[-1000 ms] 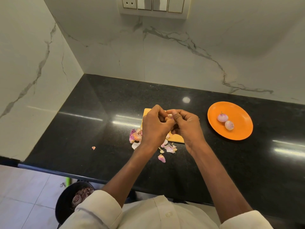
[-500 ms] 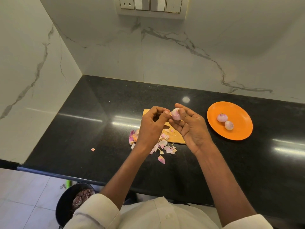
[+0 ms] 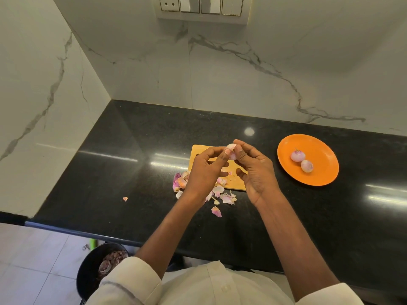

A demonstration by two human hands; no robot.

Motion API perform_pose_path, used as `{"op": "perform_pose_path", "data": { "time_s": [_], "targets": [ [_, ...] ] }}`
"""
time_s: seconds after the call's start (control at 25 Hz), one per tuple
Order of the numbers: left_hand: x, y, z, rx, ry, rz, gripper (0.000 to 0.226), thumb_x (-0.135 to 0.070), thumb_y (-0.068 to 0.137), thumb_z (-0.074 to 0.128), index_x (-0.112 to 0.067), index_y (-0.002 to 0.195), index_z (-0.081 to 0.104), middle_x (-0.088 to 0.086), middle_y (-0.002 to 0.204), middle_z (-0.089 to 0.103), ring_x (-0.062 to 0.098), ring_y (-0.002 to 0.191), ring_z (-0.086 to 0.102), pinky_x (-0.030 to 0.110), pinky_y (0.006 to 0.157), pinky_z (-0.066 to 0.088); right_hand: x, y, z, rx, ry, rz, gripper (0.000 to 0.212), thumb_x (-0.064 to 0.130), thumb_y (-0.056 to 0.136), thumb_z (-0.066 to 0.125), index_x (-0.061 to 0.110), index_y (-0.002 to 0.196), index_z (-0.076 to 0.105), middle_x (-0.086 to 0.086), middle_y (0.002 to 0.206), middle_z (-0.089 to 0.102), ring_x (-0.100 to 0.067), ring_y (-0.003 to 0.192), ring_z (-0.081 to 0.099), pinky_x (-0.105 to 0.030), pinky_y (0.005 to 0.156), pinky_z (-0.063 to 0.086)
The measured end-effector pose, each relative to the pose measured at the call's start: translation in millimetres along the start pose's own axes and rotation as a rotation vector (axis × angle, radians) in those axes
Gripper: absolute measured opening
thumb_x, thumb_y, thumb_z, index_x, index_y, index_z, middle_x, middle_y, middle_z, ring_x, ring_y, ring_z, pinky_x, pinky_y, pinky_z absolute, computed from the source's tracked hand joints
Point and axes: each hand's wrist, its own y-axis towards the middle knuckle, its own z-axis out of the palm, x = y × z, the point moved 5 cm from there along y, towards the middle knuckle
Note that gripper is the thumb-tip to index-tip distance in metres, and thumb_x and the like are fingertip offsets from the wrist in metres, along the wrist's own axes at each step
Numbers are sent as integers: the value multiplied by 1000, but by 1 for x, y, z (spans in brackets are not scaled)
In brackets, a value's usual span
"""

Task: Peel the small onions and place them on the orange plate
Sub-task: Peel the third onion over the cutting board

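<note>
A small pale pink onion (image 3: 230, 149) is held up above the wooden cutting board (image 3: 199, 153). My right hand (image 3: 255, 170) pinches it between thumb and fingertips. My left hand (image 3: 206, 170) touches the onion with its thumb and forefinger from the left. The orange plate (image 3: 317, 172) lies to the right on the black counter, with two peeled onions (image 3: 297, 155) (image 3: 307, 165) on it. Loose pink onion skins (image 3: 222, 194) lie scattered at the board's near edge, partly hidden under my left hand.
The black counter (image 3: 132, 172) meets marble walls at the left and back. One stray skin piece (image 3: 125, 198) lies left of the board. Below the counter's front edge stands a dark bin (image 3: 92, 267) holding scraps. A switch panel (image 3: 201, 6) is on the back wall.
My hands parted and showed the onion in my right fingers. Now my left thumb and forefinger are back on it, and both hands have lifted slightly.
</note>
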Motion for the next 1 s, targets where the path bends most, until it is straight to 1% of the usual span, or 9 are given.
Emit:
{"op": "perform_pose_path", "data": {
  "time_s": [0.08, 0.16, 0.24, 0.4, 0.52, 0.72, 0.76, 0.88, 1.0],
  "targets": [
    [5, 2, 1, 25, -66, -63, 28, -33, 108, 64, -13, 120, 78, 4, 116, 79, 27, 112, 75, 41, 93, 65, -1, 0, -1, 8, -25, -24, 24, 18, 95, 73, 20, 118, 77, -1, 117, 79, -21, 115, 71, -38, 93, 55],
    [11, 2, 0, 43, -210, -155, 26, -26, 107, 65, -9, 123, 77, 12, 118, 79, 30, 113, 76, 42, 96, 63, -2, 0, -1, 65, -52, -32, 25, 11, 99, 68, 19, 121, 75, -4, 121, 77, -21, 112, 74, -32, 87, 60],
    [15, 2, -3, 39, -293, -209, 27, -21, 104, 70, -9, 127, 76, 14, 120, 79, 30, 114, 75, 41, 98, 61, -4, -1, -2, 115, -103, -8, 28, 6, 101, 64, 19, 122, 75, -2, 125, 75, -19, 115, 73, -33, 92, 61],
    [13, 5, -9, 69, -197, -141, 31, -20, 102, 72, -10, 131, 75, 9, 123, 79, 25, 121, 74, 43, 108, 58, -5, -1, -5, 195, -71, 54, 29, 4, 98, 67, 12, 125, 74, -5, 125, 76, -19, 117, 73, -38, 102, 59],
    [5, 7, -9, 138, -82, -70, 30, -19, 104, 70, -10, 132, 75, 6, 121, 80, 22, 118, 75, 42, 109, 58, -4, 0, -9, 166, -138, 2, 27, 9, 93, 75, 12, 120, 77, -3, 119, 78, -18, 114, 74, -38, 100, 60],
    [-3, 9, -10, 96, 102, 37, 28, -22, 101, 76, -13, 127, 77, 3, 112, 82, 20, 108, 79, 48, 102, 62, 2, 4, -9, 146, -265, -81, 33, 23, 81, 85, 21, 113, 81, 6, 115, 79, -15, 115, 72, -36, 94, 62],
    [-4, 10, -11, 91, 99, 35, 28, -22, 100, 76, -12, 126, 77, 3, 111, 82, 20, 106, 79, 48, 101, 63, 5, 4, -9, 145, -305, -100, 32, 24, 80, 85, 23, 112, 82, 9, 113, 79, -11, 114, 72, -35, 93, 61],
    [-4, 12, -12, 109, 68, 14, 28, -19, 99, 78, -10, 125, 77, 6, 112, 82, 22, 107, 79, 47, 101, 63, 10, 3, -7, 149, -367, -134, 27, 12, 86, 83, 22, 111, 81, 17, 104, 79, 9, 98, 70, -28, 88, 57],
    [-3, 14, -12, 109, 63, 14, 26, -15, 98, 79, -9, 123, 78, 7, 112, 82, 23, 108, 79, 48, 102, 62, 11, 6, -8, 171, -398, -154, 29, 7, 88, 81, 17, 115, 80, 14, 106, 78, 16, 92, 68, -16, 79, 51]
  ]
}}
